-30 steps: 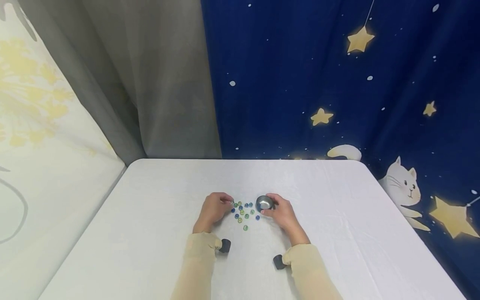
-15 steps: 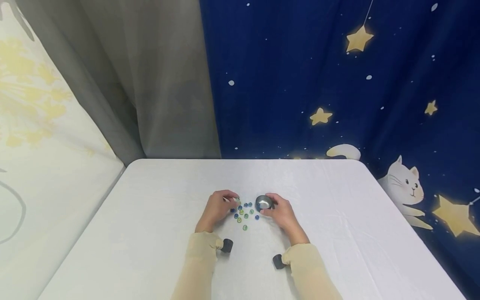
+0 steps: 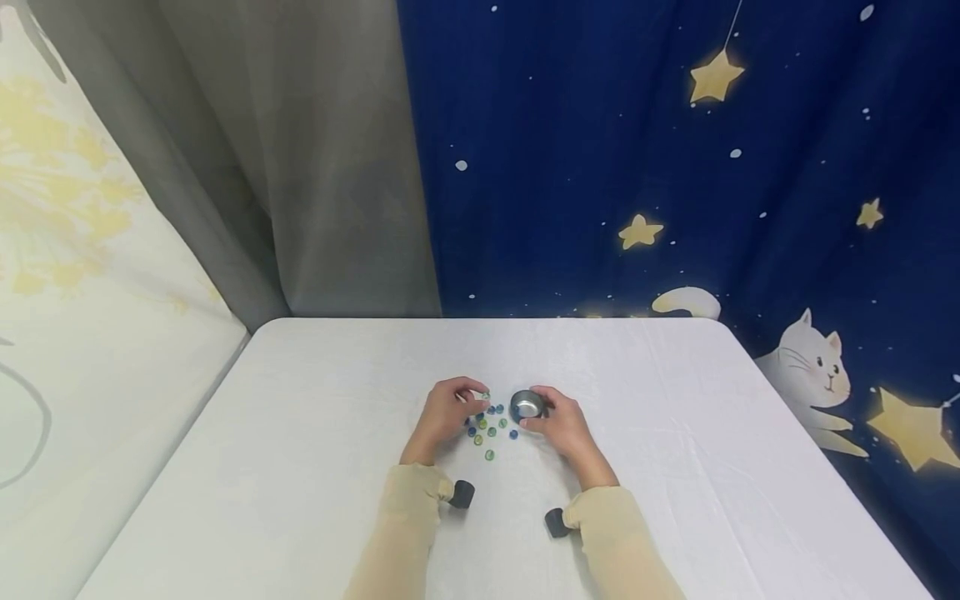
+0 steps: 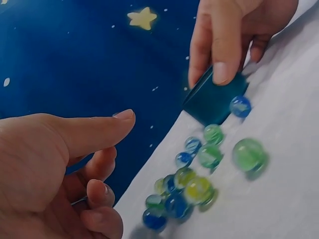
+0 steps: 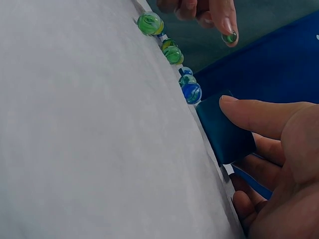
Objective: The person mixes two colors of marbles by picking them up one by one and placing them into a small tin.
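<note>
My left hand [image 3: 447, 408] pinches a green marble [image 5: 229, 37] between thumb and forefinger, raised over the table at the far side of the loose marbles. In the left wrist view the thumb hides that marble. My right hand [image 3: 561, 421] grips a small metal cup [image 5: 224, 132] by its side, thumb at the near wall; its mouth faces up and a bluish spot shows inside. Between the hands lie several glass marbles: a green one [image 4: 249, 154] nearest the left wrist camera, a yellow one [image 4: 198, 190] in the cluster, and a blue one [image 4: 240, 106] beside the cup.
A white cloth covers the table [image 3: 315, 467]. Behind it hang a grey curtain [image 3: 345, 167] and a dark blue one [image 3: 540, 167] with stars and a cat. Black devices [image 3: 557, 523] sit at both wrists, by the cream sleeves [image 3: 622, 533].
My left hand has moved right with the green marble, from the left edge of the cluster toward the cup. The right hand and cup have stayed almost in place.
</note>
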The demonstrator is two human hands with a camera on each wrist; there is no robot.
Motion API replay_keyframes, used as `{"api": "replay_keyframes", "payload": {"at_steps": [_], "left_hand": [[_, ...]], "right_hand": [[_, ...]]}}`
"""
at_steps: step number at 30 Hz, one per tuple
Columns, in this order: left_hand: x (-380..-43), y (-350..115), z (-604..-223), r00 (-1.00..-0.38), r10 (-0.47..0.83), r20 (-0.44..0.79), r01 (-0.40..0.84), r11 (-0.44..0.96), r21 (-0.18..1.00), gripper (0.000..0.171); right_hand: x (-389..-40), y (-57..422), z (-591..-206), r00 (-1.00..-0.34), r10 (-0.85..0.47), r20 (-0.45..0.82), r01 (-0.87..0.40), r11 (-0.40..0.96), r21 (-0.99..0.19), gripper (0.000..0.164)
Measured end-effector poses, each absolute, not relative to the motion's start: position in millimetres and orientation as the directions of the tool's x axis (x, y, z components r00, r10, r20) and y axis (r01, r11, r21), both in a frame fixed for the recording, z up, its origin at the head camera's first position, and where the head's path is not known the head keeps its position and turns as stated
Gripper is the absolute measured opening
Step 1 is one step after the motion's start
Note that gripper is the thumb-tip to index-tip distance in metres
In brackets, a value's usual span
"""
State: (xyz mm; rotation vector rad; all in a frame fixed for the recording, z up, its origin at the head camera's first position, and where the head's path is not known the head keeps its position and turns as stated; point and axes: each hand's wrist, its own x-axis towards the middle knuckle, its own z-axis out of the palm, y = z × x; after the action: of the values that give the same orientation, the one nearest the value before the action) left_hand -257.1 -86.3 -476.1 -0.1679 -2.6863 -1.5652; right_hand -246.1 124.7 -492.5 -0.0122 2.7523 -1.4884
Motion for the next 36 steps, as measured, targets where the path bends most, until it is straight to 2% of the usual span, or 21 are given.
{"api": "replay_keyframes", "payload": {"at_steps": [13,31,36], "left_hand": [[-258.0,-61.7,-486.5,-0.975,0.192,0.113,0.198,0.517,0.833,0.016],[-251.1,-45.4,-484.1,-0.971,0.161,0.179,0.24,0.592,0.769,0.016],[-250.7,-42.5,-485.4,-0.976,0.132,0.173,0.218,0.625,0.75,0.018]], "right_hand": [[-246.6,125.2,-491.1,-0.999,-0.034,0.021,-0.037,0.544,-0.839,0.059],[-248.1,127.1,-493.2,-0.997,-0.041,0.067,-0.079,0.548,-0.833,0.057],[-247.3,126.4,-492.7,-0.997,-0.039,0.068,-0.078,0.547,-0.834,0.058]]}}
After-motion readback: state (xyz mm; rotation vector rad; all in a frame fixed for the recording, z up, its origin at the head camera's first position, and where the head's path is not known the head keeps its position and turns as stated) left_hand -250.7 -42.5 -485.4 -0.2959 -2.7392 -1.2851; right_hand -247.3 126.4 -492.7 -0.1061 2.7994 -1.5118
